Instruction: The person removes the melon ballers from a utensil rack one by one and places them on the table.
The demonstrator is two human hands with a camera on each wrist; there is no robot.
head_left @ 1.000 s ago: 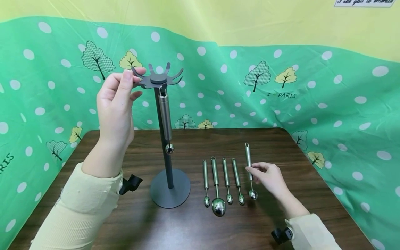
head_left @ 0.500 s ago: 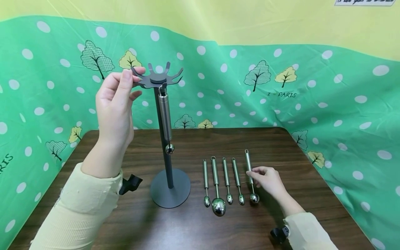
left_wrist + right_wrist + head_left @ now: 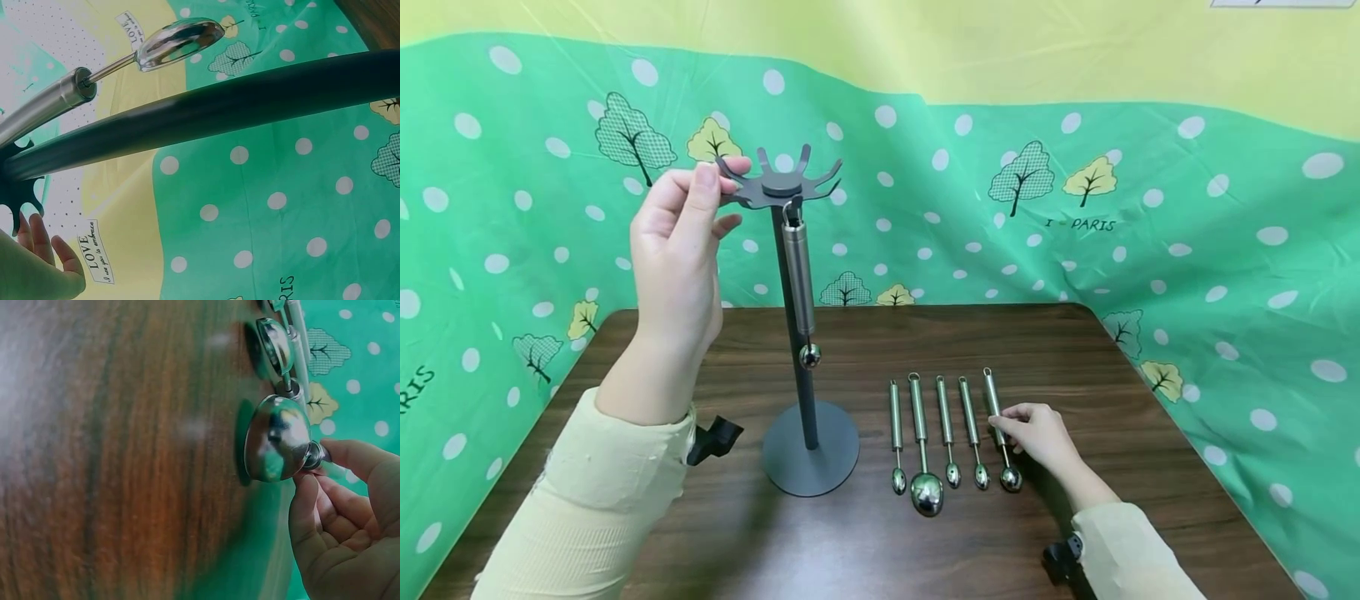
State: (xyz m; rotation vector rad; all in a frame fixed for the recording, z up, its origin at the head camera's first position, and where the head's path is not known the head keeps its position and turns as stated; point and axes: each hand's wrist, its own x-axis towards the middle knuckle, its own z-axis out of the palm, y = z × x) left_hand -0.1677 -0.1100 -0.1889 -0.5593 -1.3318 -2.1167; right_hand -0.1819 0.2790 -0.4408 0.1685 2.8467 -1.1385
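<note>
The left hand (image 3: 676, 250) is raised beside the top of a dark stand (image 3: 805, 333), its thumb and fingers pinching one prong of the stand's hook crown (image 3: 778, 185). The left wrist view shows only fingertips (image 3: 37, 234) next to the crown's dark edge, with the stand's pole running across the frame. One steel scoop (image 3: 799, 283) hangs from a front hook, handle upright and round bowl down, close against the pole. The stand's round base (image 3: 811, 448) rests on the brown desk (image 3: 865, 550).

To the right of the base, five more scoops lie on the desk in a row, handles pointing away from the person, bowls toward them. The second from the left, the big scoop (image 3: 922, 446), has the largest bowl. The right hand (image 3: 1037, 435) rests on the desk at the right end of the row and grasps the end scoop (image 3: 1000, 433) by its handle, thumb and fingers pinched just above the bowl. In the right wrist view the fingers (image 3: 350, 456) close round the neck where the bowl (image 3: 277, 447) meets the handle, and the bowl lies against the wood, with the neighbouring scoop's bowl (image 3: 275, 347) just beside it.

A green cloth (image 3: 1187, 233) with white dots and trees surrounds the desk.
</note>
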